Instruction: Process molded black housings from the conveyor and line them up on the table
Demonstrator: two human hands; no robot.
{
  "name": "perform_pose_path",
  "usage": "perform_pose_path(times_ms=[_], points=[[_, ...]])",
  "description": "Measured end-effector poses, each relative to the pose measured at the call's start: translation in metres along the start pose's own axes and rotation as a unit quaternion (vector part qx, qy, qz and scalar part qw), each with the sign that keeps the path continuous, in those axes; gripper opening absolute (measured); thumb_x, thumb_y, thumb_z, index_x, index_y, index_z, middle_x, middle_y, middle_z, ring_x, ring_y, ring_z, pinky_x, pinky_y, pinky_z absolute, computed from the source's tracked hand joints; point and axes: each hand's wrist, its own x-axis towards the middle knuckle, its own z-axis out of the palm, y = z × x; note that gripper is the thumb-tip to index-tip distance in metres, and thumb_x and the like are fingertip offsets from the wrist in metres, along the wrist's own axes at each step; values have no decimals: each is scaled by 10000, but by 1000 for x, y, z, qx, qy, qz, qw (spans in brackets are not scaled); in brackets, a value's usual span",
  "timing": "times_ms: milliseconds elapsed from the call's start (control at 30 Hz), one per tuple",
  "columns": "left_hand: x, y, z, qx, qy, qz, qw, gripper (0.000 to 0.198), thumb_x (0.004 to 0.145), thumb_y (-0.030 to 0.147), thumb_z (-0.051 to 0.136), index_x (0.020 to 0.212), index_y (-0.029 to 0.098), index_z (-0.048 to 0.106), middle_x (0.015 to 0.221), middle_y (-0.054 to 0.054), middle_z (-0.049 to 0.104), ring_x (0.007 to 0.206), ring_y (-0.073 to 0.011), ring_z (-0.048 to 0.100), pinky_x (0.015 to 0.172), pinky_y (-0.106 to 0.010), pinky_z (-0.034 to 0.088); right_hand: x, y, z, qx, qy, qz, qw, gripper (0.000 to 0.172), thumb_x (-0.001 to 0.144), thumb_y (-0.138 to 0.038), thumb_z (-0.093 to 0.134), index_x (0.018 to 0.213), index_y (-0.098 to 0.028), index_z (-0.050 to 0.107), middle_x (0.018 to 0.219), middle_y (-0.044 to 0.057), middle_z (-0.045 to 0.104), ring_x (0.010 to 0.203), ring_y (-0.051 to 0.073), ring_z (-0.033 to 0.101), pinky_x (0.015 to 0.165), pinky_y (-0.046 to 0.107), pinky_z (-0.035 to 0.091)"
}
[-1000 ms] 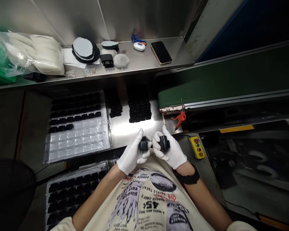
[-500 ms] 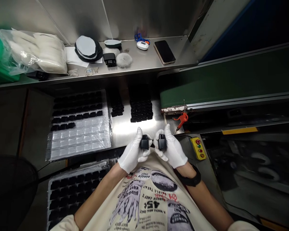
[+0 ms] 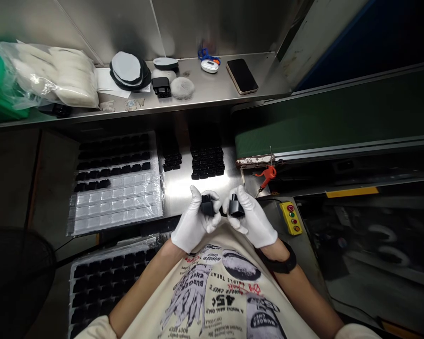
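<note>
Left hand (image 3: pixel 192 226) clasps the left black part (image 3: pixel 207 206); right hand (image 3: pixel 252 221) the right black part (image 3: pixel 236 207), possibly adapters; hold by edges.

I see a factory assembly station: a green conveyor belt (image 3: pixel 325 120), trays of black parts (image 3: pixel 113 160), a button box (image 3: pixel 291 217).

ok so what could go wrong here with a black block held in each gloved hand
The white-gloved left hand grips the left small black plastic block and the white-gloved right hand the right small black plastic block, both near the shiny steel bench edge; gloved fingers might slip and drop one. A dropped block could scatter the neat rows of small black parts just beyond.
</note>
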Motion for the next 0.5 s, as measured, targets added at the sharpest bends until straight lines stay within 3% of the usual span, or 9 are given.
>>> perform_pose_path(times_ms=[100, 267, 367, 433, 500], points=[[-2, 6, -3, -1, 14, 19, 1000, 681, 861, 819, 759, 1061, 172, 681, 860, -13, 722, 615, -100, 725, 503, -140, 602, -3, -4, -3, 34, -42, -2, 999, 576, 905, -739, 825, 874, -204, 614, 794, -21, 698, 381, 24, 441, 307, 149, 199], [-7, 12, -9, -10, 18, 34, 999, 598, 796, 614, 960, 1072, 148, 709, 864, -25, 758, 724, -138, 805, 564, -118, 651, -7, -5, -8, 84, -77, 0, 993, 547, 894, -717, 853, 925, -225, 618, 764, -49, 675, 392, 36, 461, 302, 133, 241], [-9, 10, -13, -66, -2, 17, 998, 521, 795, 455, 1018, 1088, 159, 705, 922, -30, 785, 797, -147, 837, 603, -94, 657, -7, -3, -11, 83, -93, -18, 992, 552, 858, -703, 897, 995, -220, 666, 816, -14, 748, 459, 76, 607, 341, 132, 389], [-10, 8, -16, -96, -22, 0, 995, 507, 790, 383, 1035, 1109, 167, 706, 945, -27, 797, 810, -137, 845, 611, -63, 638, -6, -1, -14, 85, -99, -16, 991, 569, 833, -653, 945, 1110, -215, 710, 880, 27, 808, 559, 120, 723, 446, 157, 545], [-10, 5, -18, -104, -38, -13, 994, 512, 780, 337, 1047, 1132, 165, 718, 951, -32, 804, 815, -130, 844, 596, -41, 615, -5, 0, -18, 84, -106, -6, 991, 632, 827, -615, 968, 1244, -205, 727, 948, 71, 846, 634, 148, 781, 536, 183, 622]])
